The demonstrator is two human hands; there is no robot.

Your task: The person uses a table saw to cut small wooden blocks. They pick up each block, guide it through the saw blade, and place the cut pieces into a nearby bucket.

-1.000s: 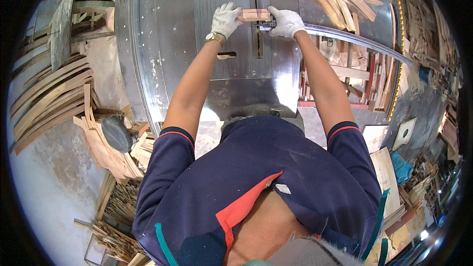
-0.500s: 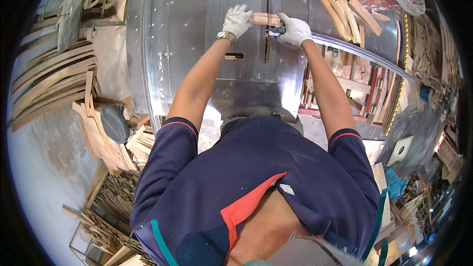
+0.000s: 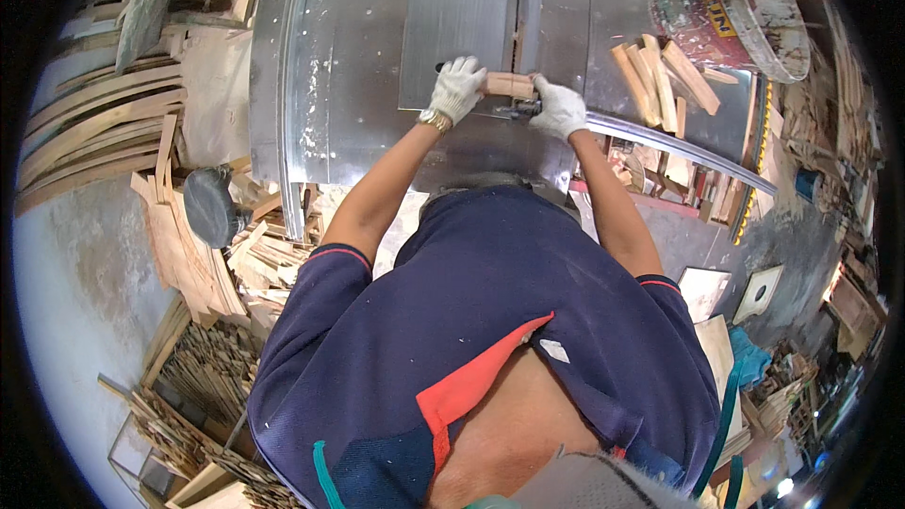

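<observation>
A short pale wooden block [image 3: 507, 85] lies across the saw slot of a steel machine table [image 3: 358, 28], held at both ends. My left hand [image 3: 456, 91], in a white knit glove, grips the block's left end with fingers curled. My right hand [image 3: 555, 108], also gloved, closes on its right end, beside a dark metal fitting [image 3: 520, 111] on the long silver rail [image 3: 660, 146]. The part of the slot under the block is hidden.
Several loose wooden strips [image 3: 660, 80] lie at the table's right, near a paint-stained bucket [image 3: 764, 14]. Stacked curved boards [image 3: 99, 123] and a dark round pad [image 3: 209, 207] are at the left. Wood scraps [image 3: 203, 386] lie lower left.
Both hands and the block have moved toward my body along the slot, exposing more of its far part. The view has shifted, bringing more of the bucket into sight.
</observation>
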